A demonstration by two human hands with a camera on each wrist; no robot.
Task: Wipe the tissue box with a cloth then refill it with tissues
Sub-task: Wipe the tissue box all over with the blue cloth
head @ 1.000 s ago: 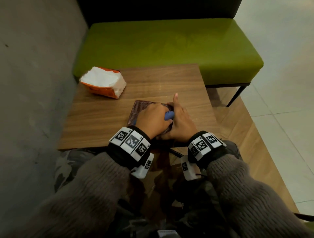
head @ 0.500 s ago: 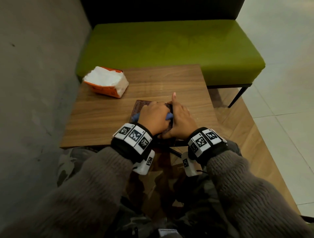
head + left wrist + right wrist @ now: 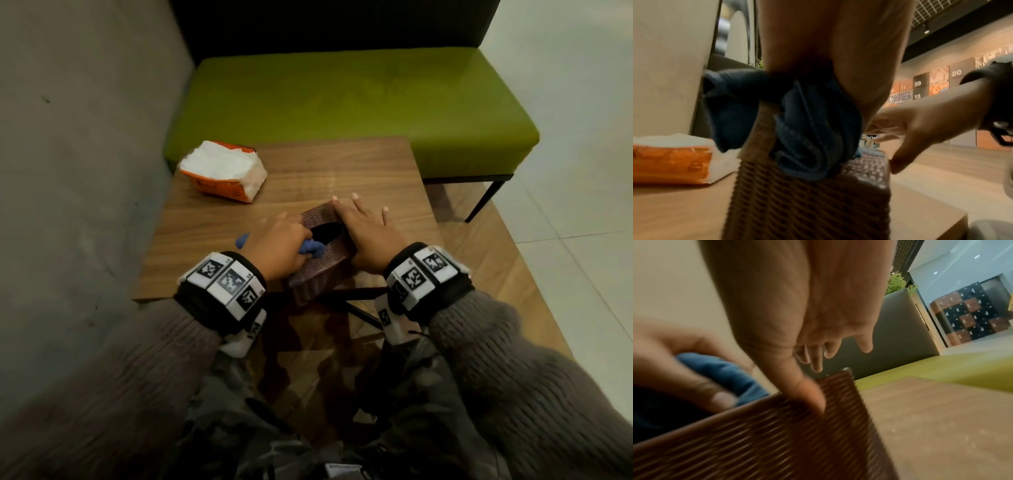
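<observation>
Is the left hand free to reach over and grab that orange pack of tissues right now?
Probably not yet. The left hand grips the blue cloth against the tissue box. The tissue pack lies unobstructed on the table.

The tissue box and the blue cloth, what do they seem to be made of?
The tissue box looks like dark brown woven wicker or a moulded imitation: fine ribbed rows cover its sides, with a slight sheen. Which one, I cannot tell. The blue cloth, gripped by the left hand, looks like soft matt microfibre or cotton: it bunches into folds and shows fine ribbing.
</observation>
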